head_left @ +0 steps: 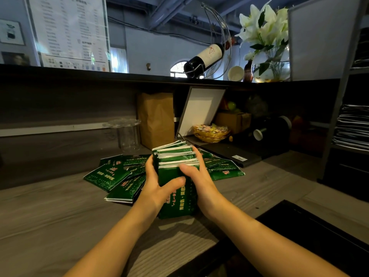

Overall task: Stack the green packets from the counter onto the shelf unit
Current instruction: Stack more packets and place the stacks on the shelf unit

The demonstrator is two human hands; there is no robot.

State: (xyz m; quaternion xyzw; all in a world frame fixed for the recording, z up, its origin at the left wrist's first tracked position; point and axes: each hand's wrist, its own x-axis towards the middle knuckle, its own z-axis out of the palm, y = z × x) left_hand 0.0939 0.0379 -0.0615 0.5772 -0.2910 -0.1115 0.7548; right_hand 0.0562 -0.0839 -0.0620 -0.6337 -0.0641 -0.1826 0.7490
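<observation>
My left hand (158, 188) and right hand (202, 181) squeeze a bunch of packets (175, 157) between them. A loose squeeze could spill them onto the counter (60, 216).

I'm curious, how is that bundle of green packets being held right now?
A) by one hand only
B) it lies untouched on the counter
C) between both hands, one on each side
C: the left hand and the right hand grip the bundle of green packets from opposite sides, while loose packets lie on the counter.
</observation>
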